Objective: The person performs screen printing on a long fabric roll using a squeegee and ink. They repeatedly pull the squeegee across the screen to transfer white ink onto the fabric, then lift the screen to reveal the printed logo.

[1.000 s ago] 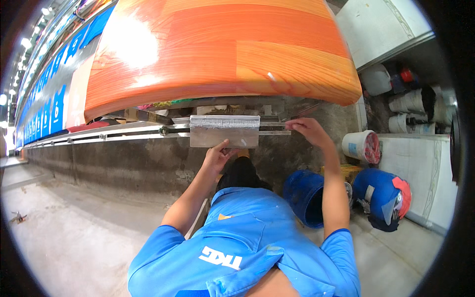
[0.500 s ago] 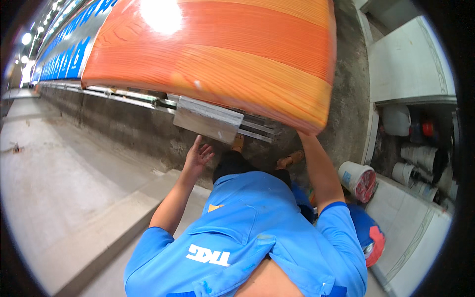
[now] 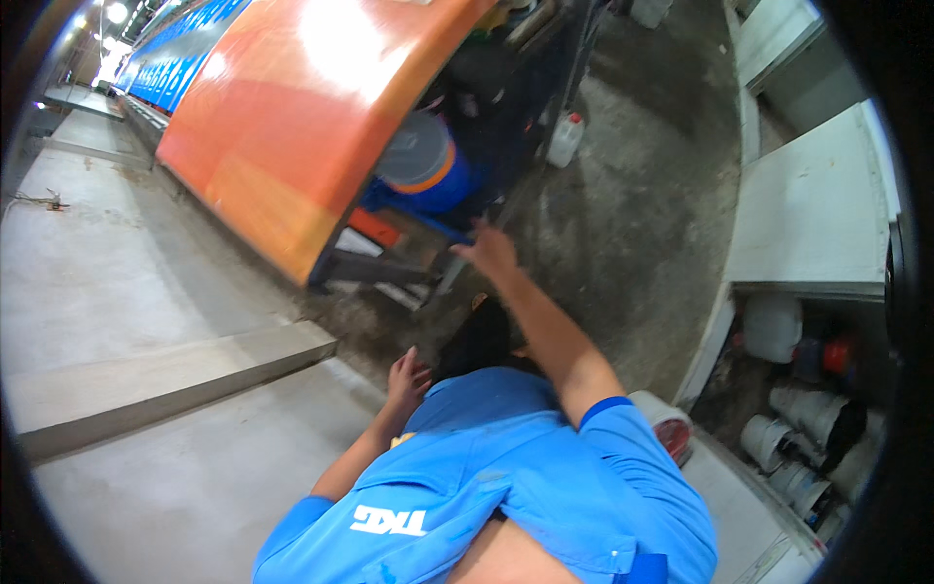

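Note:
My right hand (image 3: pixel 491 251) reaches forward with thumb and fingers apart, beside the near end of a dark metal frame (image 3: pixel 379 271). Whether its fingertips touch the frame I cannot tell. My left hand (image 3: pixel 410 378) is low, in front of my waist, fingers loosely apart and nothing in it. Ahead on the left lies a glossy orange wood-grain sheet (image 3: pixel 263 146), raised on the frame. Under its right edge stands a blue tub (image 3: pixel 443 185) with a grey lid and an orange band. Motion blurs the sheet and the tub slightly.
A pale raised ledge (image 3: pixel 195 370) runs along my left. On the concrete floor (image 3: pixel 632 224) stands a translucent jug (image 3: pixel 565 139) with a red cap. White cabinets (image 3: pixel 798 204) line the right, with several dirty buckets (image 3: pixel 817 423) in an opening below. A white bucket (image 3: pixel 666 423) sits by my right elbow.
My view has swung right, bringing the tub and the frame's side into sight. My right hand has left the orange sheet's corner. My left hand has drawn back toward my waist.

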